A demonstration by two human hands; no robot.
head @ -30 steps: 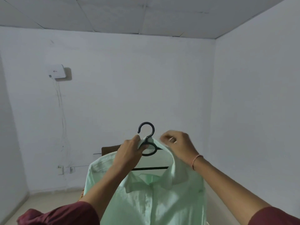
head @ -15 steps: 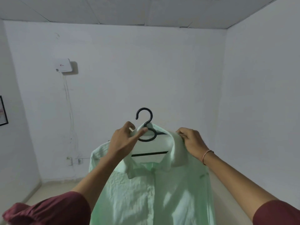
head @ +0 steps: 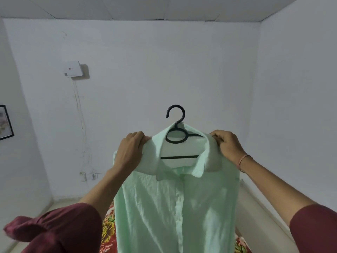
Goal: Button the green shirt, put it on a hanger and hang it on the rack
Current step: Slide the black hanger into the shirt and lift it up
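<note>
Both hands were raised in front of the person, each grasping one shoulder of the green shirt, which hung in the air between them on a black hanger.

The left hand was seen from the back. Its fingers curled over the top of the shirt's left shoulder and its thumb was tucked out of sight, so the pale fabric bunched up under the grip. The right hand was likewise closed, with its fingers bent round the fabric at the right shoulder, just beside the edge of the collar. A thin bracelet sat on that wrist. Whether either hand also clasped the hanger's arm beneath the cloth could not be told.

The hanger's hook stood upright and free above the neckline, touching nothing. Its ring and crossbar showed through the open neck, between the two collar points. Below the collar the front placket lay closed, with small buttons running down it, and the body of the shirt dropped straight down out of view.

Maroon sleeves covered the upper arms. Behind the shirt were a white wall carrying a small white box with cables trailing down, a framed picture at the left edge, and a floral cloth low down.
</note>
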